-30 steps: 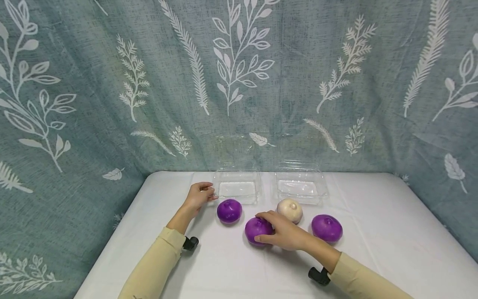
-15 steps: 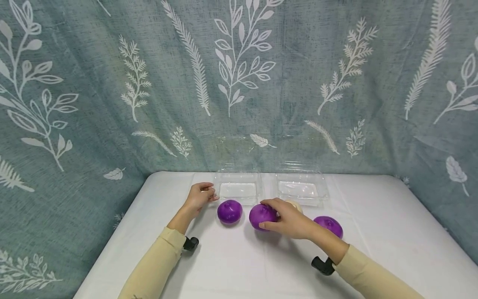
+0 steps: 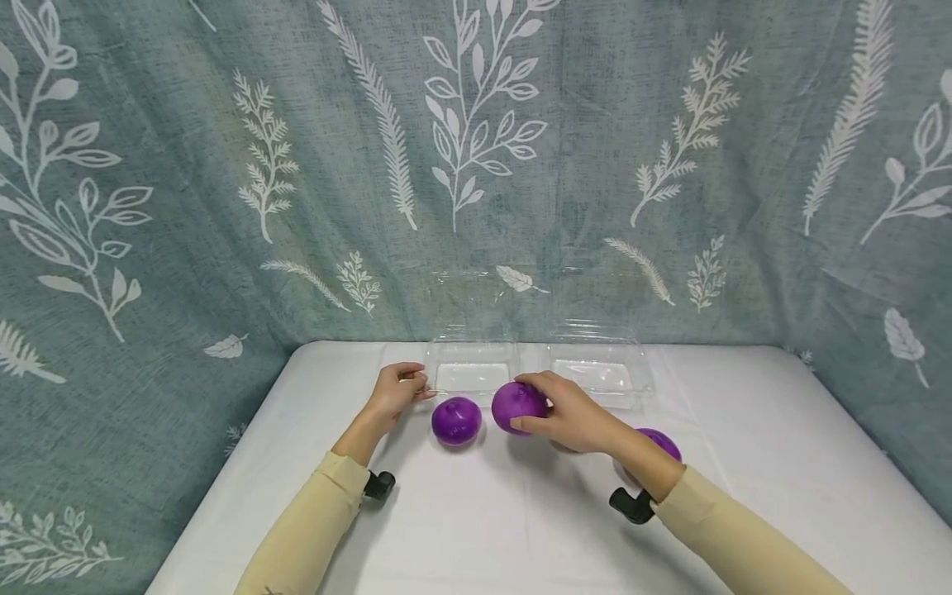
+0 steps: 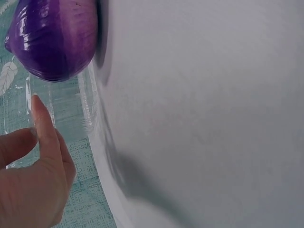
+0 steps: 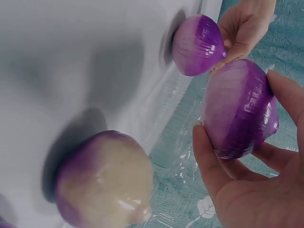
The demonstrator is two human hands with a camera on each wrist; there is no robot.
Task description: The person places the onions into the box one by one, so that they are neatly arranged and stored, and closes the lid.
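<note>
Head view: from your head, the farthest back of the 3, facing forward and down at the white table (image 3: 461,521), with the leafy curtain (image 3: 476,165) behind.
Left wrist view: very near your left hand (image 3: 397,392), turned sideways, so the top of the left purple bulb (image 3: 456,421) points left.
Right wrist view: very near your right hand (image 3: 573,416), turned the other way, so bulb tops point right; you see past the held purple bulb (image 5: 241,109) to your left hand.
In all 3: your left hand, the left purple bulb, table and curtain.
</note>
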